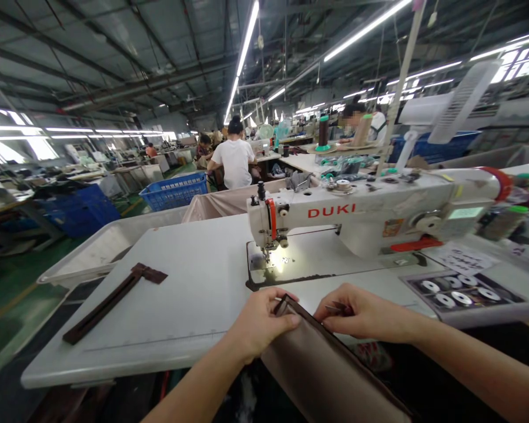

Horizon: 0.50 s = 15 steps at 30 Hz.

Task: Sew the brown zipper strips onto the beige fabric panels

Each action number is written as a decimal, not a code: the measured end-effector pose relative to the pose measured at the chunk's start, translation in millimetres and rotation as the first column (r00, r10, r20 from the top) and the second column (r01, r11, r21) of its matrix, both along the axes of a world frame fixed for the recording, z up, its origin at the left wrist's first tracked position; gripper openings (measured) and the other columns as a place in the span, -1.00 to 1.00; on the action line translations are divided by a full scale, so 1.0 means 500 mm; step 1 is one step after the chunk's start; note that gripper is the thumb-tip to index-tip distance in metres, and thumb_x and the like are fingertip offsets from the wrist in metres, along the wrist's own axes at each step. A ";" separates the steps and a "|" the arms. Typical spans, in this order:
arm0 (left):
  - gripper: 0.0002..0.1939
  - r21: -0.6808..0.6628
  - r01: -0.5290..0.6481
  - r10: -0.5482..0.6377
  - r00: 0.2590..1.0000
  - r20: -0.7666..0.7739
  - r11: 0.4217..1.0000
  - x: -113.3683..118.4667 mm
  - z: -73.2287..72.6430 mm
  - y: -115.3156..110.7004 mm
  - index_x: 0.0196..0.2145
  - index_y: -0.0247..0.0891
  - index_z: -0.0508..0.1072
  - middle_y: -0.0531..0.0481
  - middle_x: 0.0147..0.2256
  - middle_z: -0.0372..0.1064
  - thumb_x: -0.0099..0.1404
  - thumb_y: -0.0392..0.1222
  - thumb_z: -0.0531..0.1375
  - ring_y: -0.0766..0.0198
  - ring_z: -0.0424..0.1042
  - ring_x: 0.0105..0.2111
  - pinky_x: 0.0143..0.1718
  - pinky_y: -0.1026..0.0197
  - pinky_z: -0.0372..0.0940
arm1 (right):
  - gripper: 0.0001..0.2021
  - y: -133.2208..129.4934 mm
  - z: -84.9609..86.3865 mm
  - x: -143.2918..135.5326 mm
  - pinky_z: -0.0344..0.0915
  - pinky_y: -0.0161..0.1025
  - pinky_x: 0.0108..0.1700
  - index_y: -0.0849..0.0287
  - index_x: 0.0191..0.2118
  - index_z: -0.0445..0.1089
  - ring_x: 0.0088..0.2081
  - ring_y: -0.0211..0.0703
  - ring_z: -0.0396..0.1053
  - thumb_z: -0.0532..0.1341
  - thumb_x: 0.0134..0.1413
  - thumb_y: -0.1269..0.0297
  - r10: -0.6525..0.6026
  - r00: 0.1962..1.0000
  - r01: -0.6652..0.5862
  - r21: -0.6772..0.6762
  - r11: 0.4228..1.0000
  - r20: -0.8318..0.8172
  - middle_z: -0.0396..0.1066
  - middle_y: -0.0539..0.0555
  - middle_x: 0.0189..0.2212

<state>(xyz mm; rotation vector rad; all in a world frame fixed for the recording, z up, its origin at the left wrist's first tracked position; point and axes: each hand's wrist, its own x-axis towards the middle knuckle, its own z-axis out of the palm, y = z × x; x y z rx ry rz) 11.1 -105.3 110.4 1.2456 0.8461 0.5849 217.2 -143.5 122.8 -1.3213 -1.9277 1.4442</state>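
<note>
A brown fabric panel [321,358] with a darker bound edge hangs over the front of the sewing table, its lower part running out of view. My left hand [264,323] pinches its top corner between thumb and fingers. At the panel's right edge, my right hand [357,314] is closed, fingertips against the dark binding. Tucked in that hand is a small dark pointed tool, which looks like thread snips [338,308], partly hidden by the fingers. Just beyond both hands stands a white sewing machine [370,217], its needle area [268,255] lit.
A dark brown strip [110,302] with a bent end lies on the white tabletop [189,276] at left. Bobbins [461,298] sit in a tray at right, beside a handwritten paper [462,257]. Behind are a pale bin [92,247], a blue basket [174,191] and seated co-workers.
</note>
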 end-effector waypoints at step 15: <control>-0.55 0.107 -0.032 0.040 0.996 -0.077 0.994 0.009 -0.001 0.002 -0.30 -0.35 0.49 0.02 -0.42 0.38 -0.12 -0.02 0.42 0.25 0.32 -0.36 -0.31 0.26 0.15 | -0.92 -0.006 -0.033 -0.032 0.01 -0.32 -0.45 0.19 -0.50 0.29 -0.51 -0.31 0.07 0.16 -0.09 0.31 -0.232 0.973 0.224 0.262 0.939 -0.001 0.20 -0.08 -0.59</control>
